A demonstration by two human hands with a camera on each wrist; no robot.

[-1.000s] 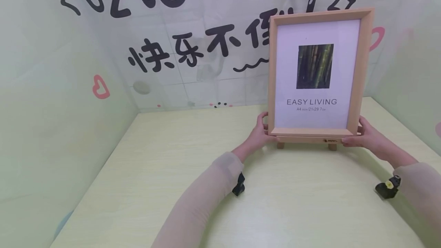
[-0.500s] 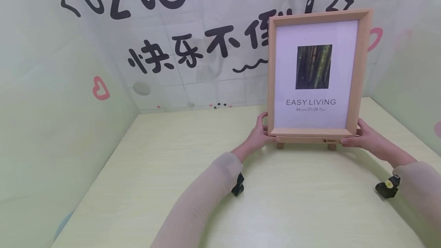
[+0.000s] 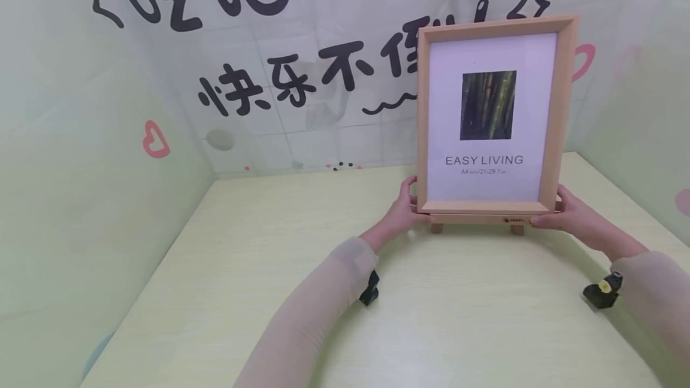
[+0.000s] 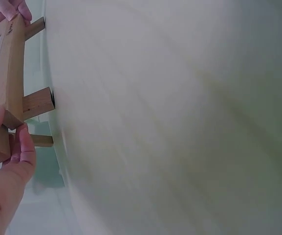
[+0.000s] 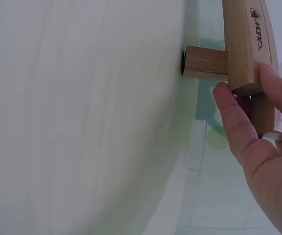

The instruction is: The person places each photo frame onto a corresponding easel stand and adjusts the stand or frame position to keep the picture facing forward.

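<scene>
Head view: toward the far right of the table (image 3: 458, 310), a wooden picture frame (image 3: 485, 206) holding a white sheet (image 3: 444, 118) stands on a wooden ledge (image 3: 474, 219). Left hand (image 3: 404, 209) and right hand (image 3: 571, 218) pinch the ledge's left and right ends, the frame between them; a bamboo picture (image 3: 487, 105) marks the sheet.

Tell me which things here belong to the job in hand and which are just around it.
Part of the job:
framed print, resting on the stand's ledge
wooden stand
left hand and right hand, holding the ledge's ends

Just around:
pale table
lettered wall sheet
pink heart on the side wall
</scene>
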